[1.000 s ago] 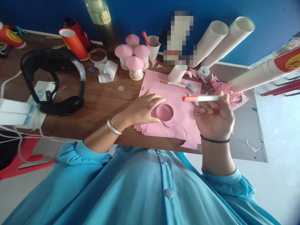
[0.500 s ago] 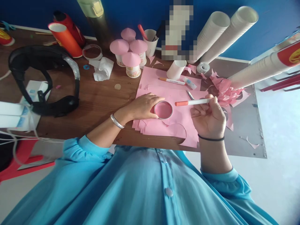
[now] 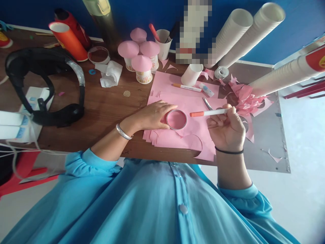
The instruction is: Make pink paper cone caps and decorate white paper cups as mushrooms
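Note:
My left hand (image 3: 157,116) curls its thumb and fingers around a round ring-shaped rim (image 3: 186,120), which stands on stacked pink paper (image 3: 162,138). Pink shows inside the ring. To the right of it, my right hand (image 3: 226,128) pinches a white marker (image 3: 218,111) with an orange-red end pointing left, held above the paper. A curved cut line shows in the paper near its front edge. Scissors (image 3: 207,103) lie partly under the marker. Behind them are an orange-and-white pen (image 3: 186,88), a glue stick (image 3: 207,90) and a white paper cup (image 3: 192,74).
Several small cups with pink cone roofs (image 3: 141,63) stand at the back, beside a pen cup (image 3: 164,47). Tall cup stacks (image 3: 251,37) and crumpled pink scraps (image 3: 247,100) are at right. A black headset (image 3: 81,81) and crumpled tissue (image 3: 111,74) lie left.
The view has shifted slightly. Both hands keep nearly the same pose, with the ring and the marker still held.

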### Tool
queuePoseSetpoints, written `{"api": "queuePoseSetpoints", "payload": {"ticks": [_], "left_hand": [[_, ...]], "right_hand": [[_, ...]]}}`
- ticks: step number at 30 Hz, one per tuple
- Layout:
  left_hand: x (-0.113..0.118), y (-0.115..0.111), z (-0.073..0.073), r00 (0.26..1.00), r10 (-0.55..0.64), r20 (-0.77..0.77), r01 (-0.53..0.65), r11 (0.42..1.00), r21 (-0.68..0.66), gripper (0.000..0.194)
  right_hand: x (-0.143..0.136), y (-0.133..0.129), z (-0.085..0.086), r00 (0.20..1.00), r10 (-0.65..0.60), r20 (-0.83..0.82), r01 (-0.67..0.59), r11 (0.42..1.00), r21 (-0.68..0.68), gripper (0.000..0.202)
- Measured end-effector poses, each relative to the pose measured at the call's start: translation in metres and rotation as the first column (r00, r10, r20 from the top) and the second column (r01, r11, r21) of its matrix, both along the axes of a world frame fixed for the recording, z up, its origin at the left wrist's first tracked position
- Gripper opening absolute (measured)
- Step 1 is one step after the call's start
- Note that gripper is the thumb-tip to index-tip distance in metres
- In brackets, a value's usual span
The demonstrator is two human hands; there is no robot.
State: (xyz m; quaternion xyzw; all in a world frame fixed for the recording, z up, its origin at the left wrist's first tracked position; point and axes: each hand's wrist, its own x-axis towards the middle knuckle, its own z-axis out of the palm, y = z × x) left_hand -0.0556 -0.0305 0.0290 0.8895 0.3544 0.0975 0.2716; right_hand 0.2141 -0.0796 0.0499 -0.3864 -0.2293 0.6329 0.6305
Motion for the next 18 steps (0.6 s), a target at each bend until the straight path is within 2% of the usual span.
{"api": "queuePoseSetpoints", "payload": {"ticks": [2,5,8,11,15,18], "left_hand": [[-0.007,-0.001,0.006,0.999,0.031,-0.020,-0.031,0.999,0.010,0.072],[-0.025,-0.003,0.018,0.985,0.171,-0.037,-0.168,0.983,0.079,0.060],[-0.045,-0.007,0.030,0.950,0.311,0.011,-0.308,0.935,0.174,0.042],[-0.060,-0.011,0.037,0.916,0.396,0.060,-0.399,0.888,0.229,0.033],[-0.066,-0.019,0.035,0.891,0.446,0.091,-0.452,0.844,0.289,0.029],[-0.056,-0.035,0.025,0.913,0.403,0.058,-0.398,0.855,0.332,0.026]], "right_hand": [[0.001,0.001,0.000,1.000,-0.006,-0.006,0.006,1.000,0.001,0.027],[0.003,0.002,0.002,0.999,-0.037,-0.016,0.036,0.999,-0.012,0.021],[0.005,0.003,0.004,0.997,-0.073,-0.035,0.072,0.997,-0.023,0.018],[0.006,0.004,0.005,0.996,-0.076,-0.053,0.076,0.997,-0.008,0.017],[0.003,0.006,0.006,0.995,-0.084,-0.048,0.084,0.996,0.001,0.025],[0.000,0.007,0.007,0.994,-0.095,-0.047,0.093,0.995,-0.030,0.027]]}}
